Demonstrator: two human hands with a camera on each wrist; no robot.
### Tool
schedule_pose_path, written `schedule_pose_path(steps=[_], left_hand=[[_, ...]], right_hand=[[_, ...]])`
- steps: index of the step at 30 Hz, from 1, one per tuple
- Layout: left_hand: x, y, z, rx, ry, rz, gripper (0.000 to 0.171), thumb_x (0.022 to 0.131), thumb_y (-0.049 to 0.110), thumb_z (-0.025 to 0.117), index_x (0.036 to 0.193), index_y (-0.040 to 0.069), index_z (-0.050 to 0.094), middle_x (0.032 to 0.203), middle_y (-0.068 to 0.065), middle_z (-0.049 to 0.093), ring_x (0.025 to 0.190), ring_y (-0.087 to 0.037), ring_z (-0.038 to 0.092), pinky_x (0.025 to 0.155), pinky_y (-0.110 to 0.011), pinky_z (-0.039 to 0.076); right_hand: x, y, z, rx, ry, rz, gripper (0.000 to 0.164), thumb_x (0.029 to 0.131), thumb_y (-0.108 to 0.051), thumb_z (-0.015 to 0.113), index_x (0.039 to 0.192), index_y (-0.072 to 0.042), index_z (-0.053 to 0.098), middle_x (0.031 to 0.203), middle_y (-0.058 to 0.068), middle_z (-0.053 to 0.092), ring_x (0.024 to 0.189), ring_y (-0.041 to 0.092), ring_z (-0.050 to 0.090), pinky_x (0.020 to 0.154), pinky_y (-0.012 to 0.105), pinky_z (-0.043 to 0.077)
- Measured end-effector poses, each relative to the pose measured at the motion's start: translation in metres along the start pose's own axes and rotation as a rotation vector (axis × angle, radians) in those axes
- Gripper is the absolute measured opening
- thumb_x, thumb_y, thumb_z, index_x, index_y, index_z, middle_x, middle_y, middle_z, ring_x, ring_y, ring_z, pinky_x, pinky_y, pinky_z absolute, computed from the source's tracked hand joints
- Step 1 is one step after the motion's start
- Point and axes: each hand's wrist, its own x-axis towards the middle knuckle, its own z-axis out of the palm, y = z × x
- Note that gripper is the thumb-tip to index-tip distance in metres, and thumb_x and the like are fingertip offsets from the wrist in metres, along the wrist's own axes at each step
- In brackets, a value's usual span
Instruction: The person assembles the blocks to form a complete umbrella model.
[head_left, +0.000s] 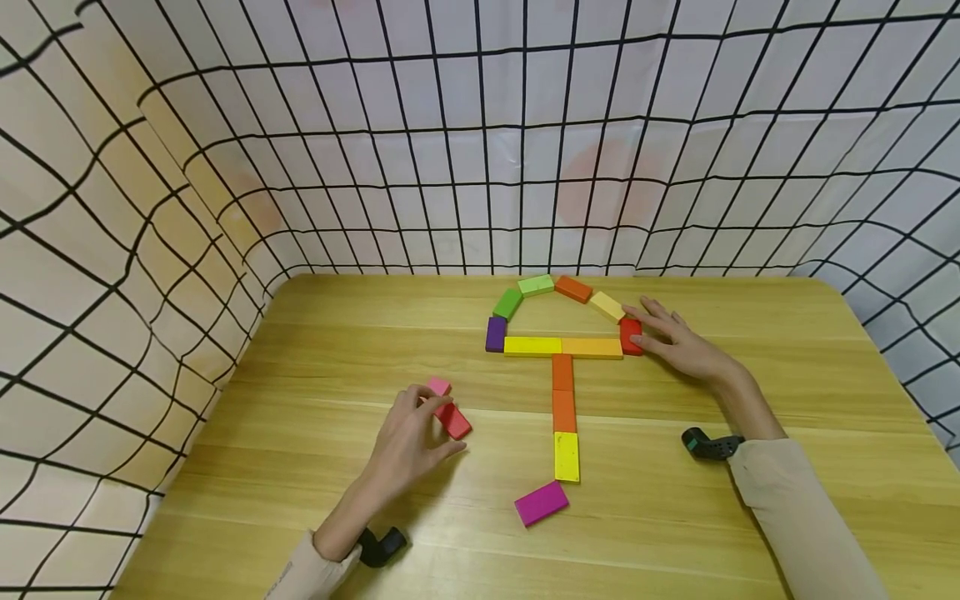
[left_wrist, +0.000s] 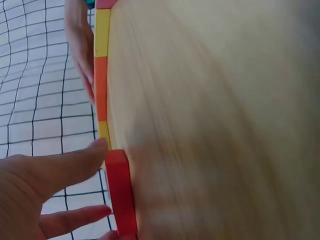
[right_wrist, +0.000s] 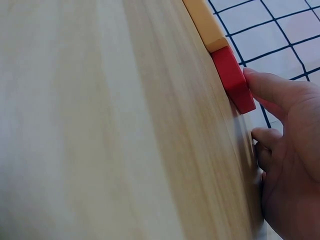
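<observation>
On the wooden table, blocks form an umbrella-like outline. My right hand [head_left: 678, 346] is at its right end, fingers extended, the thumb at the red block [head_left: 631, 337]. The right wrist view shows the thumb tip against that red block [right_wrist: 233, 80]; whether the other fingers touch it is hidden. My left hand [head_left: 408, 442] spreads thumb and fingers apart around a second red block [head_left: 454, 422], which lies flat with a pink block [head_left: 438, 386] at its far end. In the left wrist view, this red block [left_wrist: 120, 192] stands beside the thumb and fingertips, with no clear pinch.
A purple block [head_left: 495, 333], green block [head_left: 507, 304] and others curve along the arch. Yellow [head_left: 532, 346] and orange [head_left: 592, 347] blocks form the crossbar. An orange-red stem [head_left: 562, 372] runs down to a yellow block [head_left: 567, 457] and a tilted magenta block [head_left: 542, 503]. Black-gridded cloth [head_left: 480, 150] borders the table.
</observation>
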Motion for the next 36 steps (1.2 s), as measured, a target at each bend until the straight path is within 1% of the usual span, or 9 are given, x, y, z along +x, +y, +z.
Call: schedule_pose_path(steps=[4, 8, 16, 19, 22, 24, 29, 32, 36], left_hand=[[0.0, -0.005, 0.0, 0.005, 0.008, 0.01, 0.064, 0.068, 0.017, 0.098, 0.124, -0.001, 0.072, 0.109, -0.017, 0.064, 0.098, -0.028, 0.057, 0.077, -0.032, 0.048], [0.0, -0.007, 0.001, 0.001, 0.009, 0.019, 0.062, 0.069, 0.015, 0.097, 0.123, -0.001, 0.071, 0.107, -0.016, 0.064, 0.096, -0.027, 0.057, 0.076, -0.032, 0.048], [0.002, -0.008, 0.002, -0.078, -0.054, -0.065, 0.062, 0.074, 0.015, 0.094, 0.129, 0.0, 0.069, 0.11, -0.015, 0.065, 0.099, -0.026, 0.057, 0.079, -0.033, 0.049], [0.003, -0.008, 0.001, -0.098, -0.067, -0.083, 0.061, 0.075, 0.015, 0.093, 0.129, 0.0, 0.069, 0.111, -0.014, 0.065, 0.101, -0.026, 0.058, 0.081, -0.034, 0.05], [0.004, -0.008, 0.0, -0.111, -0.08, -0.082, 0.061, 0.075, 0.015, 0.094, 0.129, -0.001, 0.07, 0.112, -0.014, 0.065, 0.101, -0.025, 0.058, 0.082, -0.034, 0.051], [0.004, -0.007, -0.001, -0.117, -0.093, -0.074, 0.062, 0.074, 0.014, 0.094, 0.129, -0.002, 0.07, 0.113, -0.013, 0.065, 0.102, -0.025, 0.058, 0.084, -0.035, 0.052], [0.002, 0.001, -0.003, -0.156, -0.127, -0.014, 0.063, 0.074, 0.014, 0.094, 0.13, -0.003, 0.069, 0.114, -0.012, 0.064, 0.102, -0.022, 0.056, 0.086, -0.033, 0.053], [-0.002, 0.007, -0.003, -0.189, -0.147, 0.03, 0.062, 0.075, 0.015, 0.094, 0.129, -0.002, 0.07, 0.113, -0.01, 0.062, 0.102, -0.02, 0.055, 0.088, -0.034, 0.052], [-0.01, 0.014, -0.001, -0.232, -0.2, 0.06, 0.061, 0.076, 0.017, 0.093, 0.129, 0.0, 0.07, 0.113, -0.007, 0.061, 0.105, -0.019, 0.055, 0.092, -0.036, 0.053]], right_hand=[[0.0, -0.001, 0.0, 0.0, -0.004, 0.006, 0.064, 0.109, -0.034, 0.053, 0.166, -0.025, 0.025, 0.175, 0.014, -0.012, 0.154, 0.053, -0.024, 0.111, 0.085, -0.011], [-0.002, -0.002, 0.0, 0.008, -0.007, 0.012, 0.065, 0.109, -0.037, 0.053, 0.166, -0.026, 0.025, 0.175, 0.012, -0.012, 0.154, 0.053, -0.025, 0.11, 0.085, -0.012], [-0.002, -0.002, 0.0, 0.01, -0.002, 0.005, 0.064, 0.109, -0.035, 0.053, 0.166, -0.025, 0.025, 0.175, 0.013, -0.011, 0.153, 0.053, -0.024, 0.111, 0.085, -0.012], [-0.001, -0.002, 0.0, -0.003, -0.002, -0.001, 0.064, 0.109, -0.033, 0.053, 0.166, -0.024, 0.025, 0.175, 0.015, -0.011, 0.154, 0.054, -0.024, 0.112, 0.084, -0.012], [-0.001, -0.001, -0.001, -0.007, 0.0, -0.002, 0.064, 0.109, -0.031, 0.052, 0.166, -0.023, 0.025, 0.175, 0.015, -0.011, 0.154, 0.054, -0.024, 0.112, 0.084, -0.012], [0.0, 0.0, -0.001, -0.009, 0.003, -0.001, 0.064, 0.109, -0.031, 0.052, 0.166, -0.023, 0.025, 0.175, 0.015, -0.011, 0.154, 0.054, -0.024, 0.112, 0.084, -0.012], [0.0, 0.0, -0.001, -0.011, 0.005, 0.003, 0.064, 0.109, -0.031, 0.052, 0.166, -0.022, 0.025, 0.175, 0.016, -0.011, 0.153, 0.054, -0.024, 0.112, 0.084, -0.012], [-0.001, -0.001, 0.0, -0.008, 0.002, 0.004, 0.064, 0.109, -0.032, 0.052, 0.166, -0.023, 0.025, 0.175, 0.015, -0.011, 0.153, 0.054, -0.024, 0.112, 0.084, -0.012], [-0.001, -0.002, 0.0, 0.002, -0.005, 0.004, 0.064, 0.109, -0.036, 0.052, 0.166, -0.025, 0.025, 0.175, 0.013, -0.011, 0.153, 0.054, -0.024, 0.111, 0.085, -0.012]])
